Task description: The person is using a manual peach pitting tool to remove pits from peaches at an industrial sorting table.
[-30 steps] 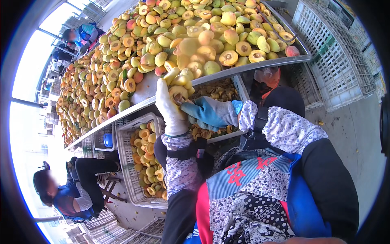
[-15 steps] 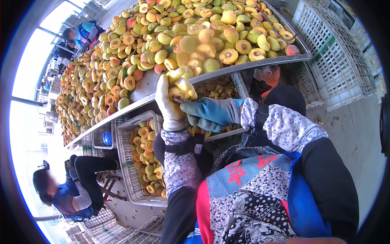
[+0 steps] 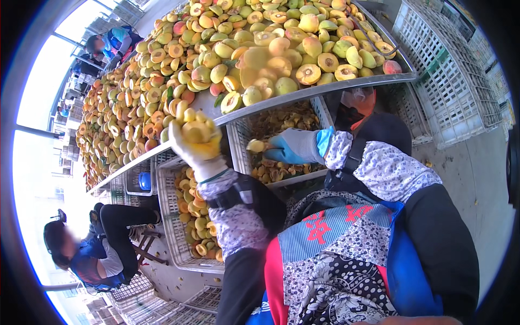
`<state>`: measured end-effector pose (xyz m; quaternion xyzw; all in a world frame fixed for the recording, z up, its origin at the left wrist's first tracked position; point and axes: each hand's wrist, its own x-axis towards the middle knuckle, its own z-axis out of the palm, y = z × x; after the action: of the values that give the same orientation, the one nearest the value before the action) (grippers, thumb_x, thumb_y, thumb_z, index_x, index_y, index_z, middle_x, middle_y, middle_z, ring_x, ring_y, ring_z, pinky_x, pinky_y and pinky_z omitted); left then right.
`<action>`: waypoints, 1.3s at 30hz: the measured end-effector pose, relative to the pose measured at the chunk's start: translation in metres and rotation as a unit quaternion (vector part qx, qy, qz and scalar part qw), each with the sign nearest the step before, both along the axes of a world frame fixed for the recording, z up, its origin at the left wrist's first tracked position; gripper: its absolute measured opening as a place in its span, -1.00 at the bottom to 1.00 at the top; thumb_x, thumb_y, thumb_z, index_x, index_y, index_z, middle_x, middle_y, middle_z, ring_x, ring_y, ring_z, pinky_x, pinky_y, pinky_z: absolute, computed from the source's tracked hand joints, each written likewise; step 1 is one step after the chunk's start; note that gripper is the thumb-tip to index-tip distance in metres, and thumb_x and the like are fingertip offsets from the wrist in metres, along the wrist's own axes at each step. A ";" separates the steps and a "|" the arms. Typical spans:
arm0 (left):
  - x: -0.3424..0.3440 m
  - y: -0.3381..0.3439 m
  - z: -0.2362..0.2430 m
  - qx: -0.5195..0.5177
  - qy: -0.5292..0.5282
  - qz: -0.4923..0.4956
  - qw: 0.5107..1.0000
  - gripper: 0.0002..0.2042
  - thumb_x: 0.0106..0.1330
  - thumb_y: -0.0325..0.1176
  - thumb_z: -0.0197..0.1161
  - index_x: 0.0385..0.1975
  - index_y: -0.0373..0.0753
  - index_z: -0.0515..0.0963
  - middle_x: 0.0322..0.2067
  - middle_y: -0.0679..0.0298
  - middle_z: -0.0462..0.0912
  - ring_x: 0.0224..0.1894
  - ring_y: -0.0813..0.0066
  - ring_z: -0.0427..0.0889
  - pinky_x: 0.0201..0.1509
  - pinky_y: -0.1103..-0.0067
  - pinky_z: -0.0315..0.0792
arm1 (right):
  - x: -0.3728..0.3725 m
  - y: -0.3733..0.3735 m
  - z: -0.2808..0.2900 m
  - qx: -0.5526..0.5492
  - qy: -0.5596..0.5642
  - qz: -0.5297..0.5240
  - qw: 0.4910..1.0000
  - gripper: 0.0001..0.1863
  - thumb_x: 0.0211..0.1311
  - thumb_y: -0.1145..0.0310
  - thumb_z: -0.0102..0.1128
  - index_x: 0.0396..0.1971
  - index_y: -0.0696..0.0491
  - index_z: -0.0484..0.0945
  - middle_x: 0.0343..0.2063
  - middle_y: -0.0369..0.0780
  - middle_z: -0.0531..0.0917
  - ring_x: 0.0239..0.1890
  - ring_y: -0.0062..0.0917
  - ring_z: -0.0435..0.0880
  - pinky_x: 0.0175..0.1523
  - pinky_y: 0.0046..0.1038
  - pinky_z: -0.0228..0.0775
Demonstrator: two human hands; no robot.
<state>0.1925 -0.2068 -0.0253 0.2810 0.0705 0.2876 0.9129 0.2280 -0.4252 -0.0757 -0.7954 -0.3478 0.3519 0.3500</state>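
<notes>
The left hand [image 3: 201, 151], in a white glove stained yellow, was raised in front of the metal table [image 3: 203, 104], its fingers curled around a yellow peach half [image 3: 196, 131] just above the near edge. The right hand [image 3: 292, 147], in a blue-and-grey glove, pinched a small pale piece [image 3: 255, 145] between thumb and fingers; whether it was pit or flesh, or whether a tool sat in that grip too, could not be told. It hung over a plastic crate [image 3: 239, 143] of peach scraps [image 3: 281, 120], tucked under the table's edge. To the left, partly behind the left forearm, a white crate [image 3: 169, 219] held peach halves. A broad heap of mostly halved peaches [image 3: 227, 50] covered much of the tabletop. At lower left a co-worker [image 3: 105, 254] sat near the table, and tall white crates [image 3: 441, 73] stood at the right.
</notes>
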 end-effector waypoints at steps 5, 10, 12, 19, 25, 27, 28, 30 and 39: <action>-0.042 0.051 0.018 0.435 0.400 0.244 0.769 -0.57 0.26 -0.06 0.13 -0.11 -0.29 0.65 -0.21 0.21 0.69 -0.23 0.33 0.64 -0.15 0.50 0.49 | 0.022 -0.007 -0.022 0.060 -0.221 -0.154 0.961 -0.62 0.30 0.05 0.10 -0.27 0.09 0.62 -0.36 0.03 0.68 -0.24 0.03 0.65 -0.13 -0.04 0.45; -0.006 0.033 0.020 0.665 0.459 0.133 0.574 -0.49 0.18 0.05 0.14 -0.23 -0.36 0.66 -0.29 -0.03 0.70 -0.14 0.06 0.64 0.04 0.36 0.42 | 0.012 -0.004 0.002 0.062 -0.259 -0.164 0.950 -0.61 0.30 0.02 0.11 -0.33 0.10 0.60 -0.43 0.07 0.65 -0.29 0.02 0.64 -0.17 -0.02 0.47; 0.029 0.008 0.007 0.716 0.449 0.102 0.525 -0.41 0.12 0.14 0.14 -0.18 -0.35 0.63 -0.22 -0.10 0.68 -0.06 -0.02 0.63 0.10 0.33 0.41 | 0.016 -0.005 -0.007 0.081 -0.264 -0.184 0.943 -0.61 0.29 0.01 0.12 -0.33 0.10 0.59 -0.45 0.08 0.65 -0.31 0.03 0.64 -0.20 -0.01 0.47; 0.082 0.011 -0.032 0.806 0.375 0.001 0.459 -0.44 0.05 0.13 0.23 -0.19 -0.31 0.60 -0.22 -0.10 0.67 -0.11 0.00 0.65 0.00 0.30 0.49 | 0.014 0.000 -0.008 0.118 -0.266 -0.184 0.939 -0.62 0.28 0.02 0.15 -0.31 0.09 0.58 -0.46 0.07 0.65 -0.32 0.04 0.64 -0.22 -0.01 0.47; 0.070 0.005 -0.041 0.639 0.207 0.040 0.740 -0.66 0.05 -0.31 0.42 -0.20 -0.31 0.57 -0.27 0.19 0.67 -0.26 0.40 0.66 -0.14 0.50 0.55 | 0.014 0.016 -0.002 0.236 -0.238 -0.228 0.914 -0.67 0.27 0.12 0.22 -0.25 0.12 0.57 -0.44 0.05 0.66 -0.31 -0.01 0.66 -0.28 -0.15 0.47; 0.062 0.002 -0.035 0.514 0.178 0.019 0.839 -0.68 0.08 -0.41 0.40 -0.16 -0.32 0.56 -0.23 0.27 0.64 -0.26 0.51 0.61 -0.16 0.56 0.54 | 0.017 0.021 -0.005 0.272 -0.223 -0.240 0.905 -0.63 0.29 0.07 0.18 -0.28 0.12 0.57 -0.47 0.06 0.65 -0.32 0.03 0.64 -0.28 -0.12 0.46; 0.058 -0.007 -0.024 0.446 0.162 0.004 0.880 -0.68 0.10 -0.46 0.39 -0.14 -0.32 0.55 -0.22 0.31 0.62 -0.26 0.56 0.59 -0.17 0.59 0.54 | 0.021 0.021 -0.006 0.287 -0.220 -0.245 0.900 -0.63 0.30 0.07 0.17 -0.29 0.13 0.57 -0.48 0.06 0.65 -0.33 0.04 0.64 -0.29 -0.12 0.45; 0.046 -0.028 -0.009 0.376 0.123 0.007 0.918 -0.68 0.22 -0.46 0.33 -0.03 -0.35 0.51 -0.15 0.28 0.61 -0.19 0.56 0.58 -0.09 0.61 0.53 | 0.023 0.023 -0.005 0.294 -0.207 -0.238 0.902 -0.68 0.31 0.15 0.18 -0.28 0.15 0.55 -0.48 0.06 0.64 -0.34 0.02 0.64 -0.31 -0.16 0.44; 0.023 -0.068 -0.009 0.272 -0.002 -0.018 0.962 -0.54 0.51 -0.05 -0.10 0.10 -0.33 0.45 -0.02 0.12 0.54 -0.09 0.37 0.57 0.03 0.44 0.51 | 0.011 0.032 -0.002 0.344 -0.179 -0.216 0.896 -0.76 0.34 0.26 0.16 -0.23 0.16 0.51 -0.42 0.06 0.64 -0.32 0.02 0.64 -0.34 -0.16 0.41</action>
<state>0.2160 -0.2752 -0.0346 0.5195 -0.0177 0.2802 0.8070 0.2394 -0.3935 -0.0776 -0.7306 -0.3231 -0.0220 0.6012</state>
